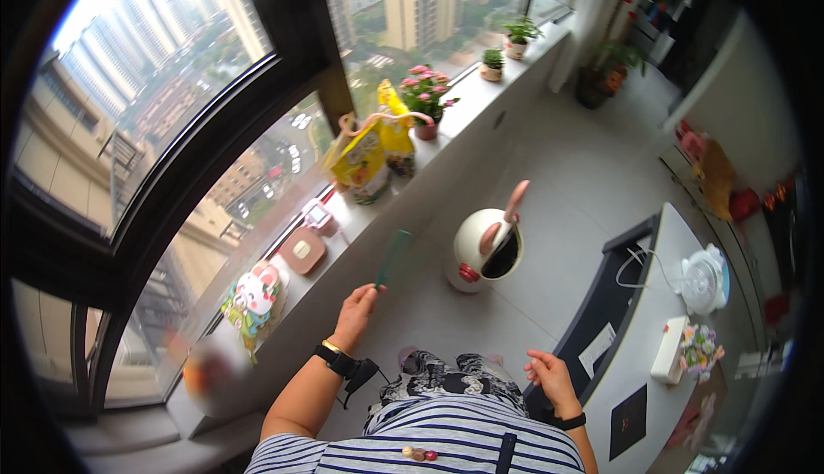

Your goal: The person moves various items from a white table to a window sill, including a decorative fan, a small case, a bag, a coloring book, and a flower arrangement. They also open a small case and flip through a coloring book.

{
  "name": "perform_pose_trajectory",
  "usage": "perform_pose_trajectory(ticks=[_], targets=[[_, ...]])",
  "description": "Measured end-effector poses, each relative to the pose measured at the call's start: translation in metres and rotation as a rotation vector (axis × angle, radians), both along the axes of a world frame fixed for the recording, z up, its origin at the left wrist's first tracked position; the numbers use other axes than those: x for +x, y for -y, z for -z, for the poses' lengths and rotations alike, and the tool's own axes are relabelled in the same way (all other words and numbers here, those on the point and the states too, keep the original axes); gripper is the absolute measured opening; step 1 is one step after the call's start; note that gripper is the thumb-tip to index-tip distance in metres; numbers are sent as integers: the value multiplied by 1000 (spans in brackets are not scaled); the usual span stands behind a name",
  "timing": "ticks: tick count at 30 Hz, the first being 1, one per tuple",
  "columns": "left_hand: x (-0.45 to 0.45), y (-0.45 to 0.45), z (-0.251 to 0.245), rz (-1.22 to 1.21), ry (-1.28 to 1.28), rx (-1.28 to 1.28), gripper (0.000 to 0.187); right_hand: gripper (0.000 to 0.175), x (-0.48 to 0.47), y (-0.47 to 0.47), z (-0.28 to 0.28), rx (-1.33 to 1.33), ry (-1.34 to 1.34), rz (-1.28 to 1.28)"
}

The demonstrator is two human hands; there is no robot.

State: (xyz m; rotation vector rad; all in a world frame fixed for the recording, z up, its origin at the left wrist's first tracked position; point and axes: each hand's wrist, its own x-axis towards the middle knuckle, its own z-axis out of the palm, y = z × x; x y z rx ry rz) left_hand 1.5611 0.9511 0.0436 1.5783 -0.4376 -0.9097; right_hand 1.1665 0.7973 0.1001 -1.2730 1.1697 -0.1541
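My left hand point(355, 313) pinches one end of a thin green strip-like tool point(394, 258), which points up and away from me; its exact kind is unclear. My right hand point(547, 377) hangs beside the desk with its fingers loosely curled and apart, holding nothing. In front of me on the floor stands a white rabbit-shaped bin point(473, 242) with pink ears and a dark opening. To the left of my left hand, a brown square case point(303, 251) and a plush rabbit item point(257, 294) rest on the window sill point(347, 216).
Along the sill stand a pink camera-like gadget point(318, 216), yellow bags point(364, 162), a pink-flowered pot point(426, 128) and small potted plants point(492, 67). A curved white desk point(634, 352) on the right bears a small fan point(703, 279), a white box point(669, 350) and a dark folder point(628, 421).
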Motion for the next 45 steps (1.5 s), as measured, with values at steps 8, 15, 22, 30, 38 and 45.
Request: perform_pose_trajectory(ticks=[8,15,22,30,38,45], targets=[[30,-98,46,-684,-558,-48,28,30,38,-5,23,131,-31,-227],[62,-82,77,-921,-610,-59,37,32,82,-4,9,100,-37,-326],[120,-85,146,-1138,-760,-239,38,34,85,-15,5,121,-54,-297],[200,-120,192,-916,-800,-105,21,35,30,-19,40,85,4,-147],[95,-90,137,-637,-470,260,30,29,-150,-45,106,125,-194,585],[13,36,123,-595,-500,505,52,13,-334,-50,186,394,78,1764]])
